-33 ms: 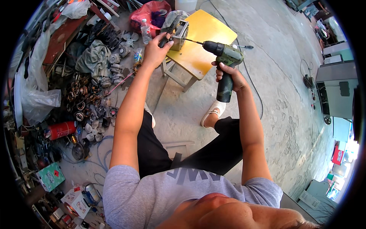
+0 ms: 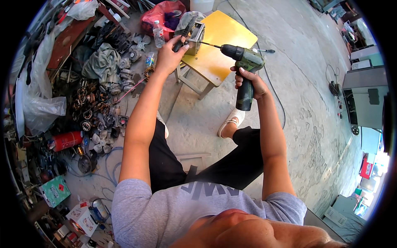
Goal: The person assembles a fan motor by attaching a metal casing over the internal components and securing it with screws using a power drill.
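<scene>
My right hand (image 2: 251, 82) is closed round the grip of a green and black cordless drill (image 2: 248, 62). From its chuck a long thin bit points left, its tip at a boxy metal device (image 2: 195, 39) on the left edge of a yellow-topped stool (image 2: 223, 31). A dark bar-like part (image 2: 189, 28) stands along the device's left side. My left hand (image 2: 170, 53) is closed on the black lower end of that part, and its fingers hide some of it. I cannot make out exactly where the bit's tip touches.
To the left lies a heap of motor parts, fan blades (image 2: 102, 141) and a grey cloth (image 2: 103, 64). A plastic bottle (image 2: 158, 35) and a red bag (image 2: 155, 16) stand behind my left hand. A screwdriver (image 2: 266, 51) and a dark cable (image 2: 278, 97) lie right of the stool.
</scene>
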`<state>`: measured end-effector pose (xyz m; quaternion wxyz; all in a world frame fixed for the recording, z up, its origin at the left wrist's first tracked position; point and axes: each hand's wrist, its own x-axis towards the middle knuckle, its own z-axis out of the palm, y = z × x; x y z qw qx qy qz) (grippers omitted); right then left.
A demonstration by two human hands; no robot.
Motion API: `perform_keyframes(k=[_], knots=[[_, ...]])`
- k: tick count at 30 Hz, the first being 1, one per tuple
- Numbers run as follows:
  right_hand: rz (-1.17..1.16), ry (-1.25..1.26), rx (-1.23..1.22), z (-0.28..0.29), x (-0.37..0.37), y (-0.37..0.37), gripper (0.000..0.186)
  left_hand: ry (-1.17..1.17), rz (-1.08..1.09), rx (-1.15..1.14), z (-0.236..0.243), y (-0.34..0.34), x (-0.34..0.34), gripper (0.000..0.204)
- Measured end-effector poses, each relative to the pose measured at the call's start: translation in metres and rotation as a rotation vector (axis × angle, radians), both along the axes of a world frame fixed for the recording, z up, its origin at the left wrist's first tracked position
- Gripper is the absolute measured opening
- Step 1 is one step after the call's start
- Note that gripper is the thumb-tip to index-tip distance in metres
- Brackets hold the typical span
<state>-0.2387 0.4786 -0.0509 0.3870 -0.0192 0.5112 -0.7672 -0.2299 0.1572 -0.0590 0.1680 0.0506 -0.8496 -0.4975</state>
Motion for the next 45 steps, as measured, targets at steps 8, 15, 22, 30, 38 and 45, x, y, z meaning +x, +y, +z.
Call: perform_keyframes(k=[8, 15, 22, 30, 38, 45], knots=[[0.037, 0.041, 0.069, -0.003, -0.013, 0.016, 0.036, -0.044, -0.052, -0.032, 0.006, 0.005, 0.008, 0.045], [0.023, 0.041, 0.087, -0.007, -0.024, 0.021, 0.031, 0.038, -0.098, -0.468, 0.037, -0.032, 0.035, 0.054], [0.060, 0.040, 0.084, -0.008, -0.035, 0.028, 0.030, 0.002, 0.024, -0.580, 0.043, -0.068, 0.057, 0.060], [0.055, 0.031, 0.080, -0.009, -0.038, 0.032, 0.034, -0.058, 0.042, -0.876, 0.025, -0.073, 0.053, 0.069], [0.034, 0.033, 0.127, -0.003, -0.038, 0.027, 0.035, -0.176, -0.052, -0.738, 0.015, -0.066, 0.042, 0.060], [0.057, -0.002, 0.107, 0.002, -0.042, 0.029, 0.030, -0.383, -0.196, -0.412, 0.031, -0.070, 0.039, 0.042]])
